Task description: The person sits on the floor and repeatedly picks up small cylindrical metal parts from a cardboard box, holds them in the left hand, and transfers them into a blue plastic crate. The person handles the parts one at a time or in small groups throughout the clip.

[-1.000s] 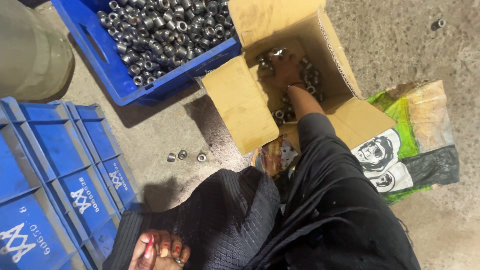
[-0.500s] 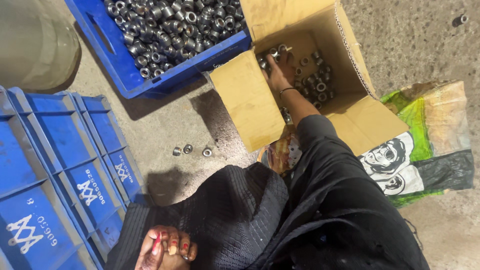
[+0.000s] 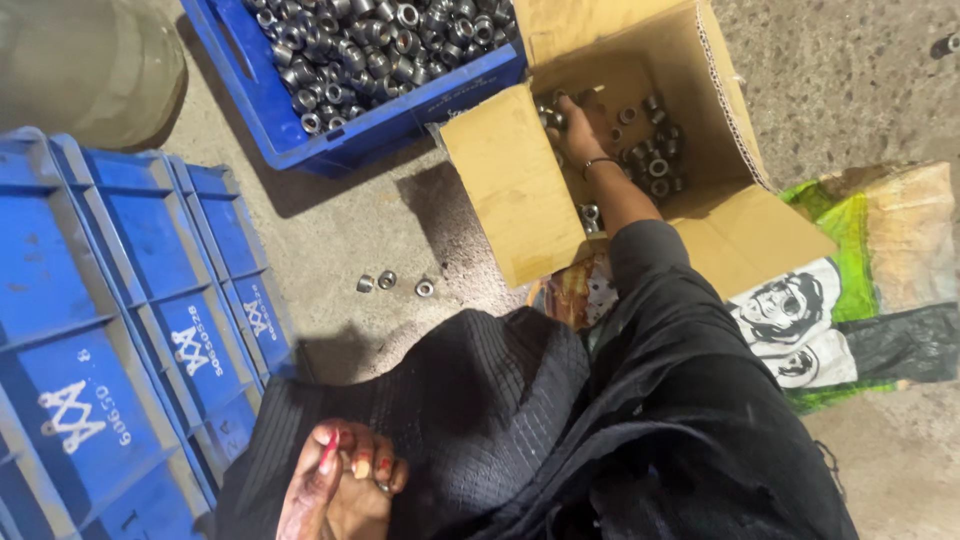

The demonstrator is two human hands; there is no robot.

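My right hand (image 3: 583,128), a thin bangle on its wrist, reaches deep into an open cardboard box (image 3: 510,190). Its fingers lie on small metal rings (image 3: 655,160) at the box's far left corner. Whether they grip any ring is hidden. The black sleeve covers my arm up to the box's edge. My left hand (image 3: 345,480), with red-painted nails, rests on the black cloth over my knee at the bottom. Its fingers are curled together and nothing shows in it.
A blue crate (image 3: 340,130) full of metal rings stands left of the box. Overturned blue crates (image 3: 130,330) are stacked at the left. Three loose rings (image 3: 390,283) lie on the concrete floor. A printed sack (image 3: 850,300) lies at the right, a grey drum (image 3: 80,60) top left.
My right hand has moved from the middle of the box toward its far left corner. The left hand has stayed on my knee.
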